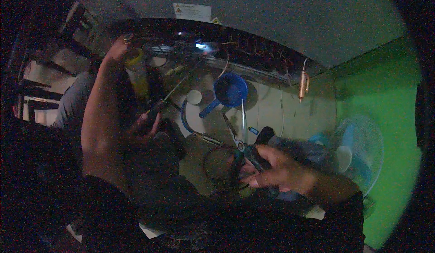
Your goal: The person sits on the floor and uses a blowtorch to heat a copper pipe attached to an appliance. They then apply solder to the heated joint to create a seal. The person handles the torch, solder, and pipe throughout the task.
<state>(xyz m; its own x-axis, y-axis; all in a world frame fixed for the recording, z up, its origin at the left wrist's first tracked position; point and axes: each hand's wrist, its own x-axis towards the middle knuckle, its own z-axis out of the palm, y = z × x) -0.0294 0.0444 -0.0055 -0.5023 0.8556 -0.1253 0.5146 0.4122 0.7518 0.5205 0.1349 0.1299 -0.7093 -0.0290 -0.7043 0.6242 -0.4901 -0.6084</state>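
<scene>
- While the left hand [118,50] is raised to the left end of the dark compartment [253,43], the right hand [285,169] holds the pliers [241,147] low, right of centre.
- Right fingers: clamped around the handles, thumb laid along them.
- Left fingers: lost in shadow; cannot tell whether apart or together, or whether anything is gripped.
- Pliers, direction: nose away from the wearer, up the view toward the blue dipper [230,90]. Long axis runs from the palm up and slightly left. Jaws spread in a narrow V, one tip leaning left, the other nearly straight up, close under the dipper's right side in view; contact cannot be judged.
- Second person's hand [152,127], left of centre: holds a screwdriver [174,90], shaft slanting up and right toward the compartment.
- Edges: the grey panel [290,13] curves over the compartment; loose wires run along its lower edge. A copper-coloured cylinder [302,86] hangs near its right end, narrow tip down.
- Room: pale floor [297,121] lies open up and right of the pliers, crossed by a thin pale line. Left side tighter: blue hose [183,117] and white disc [194,97] near the dipper.
- Far right: fan [374,146] beside the green wall [398,117].
</scene>
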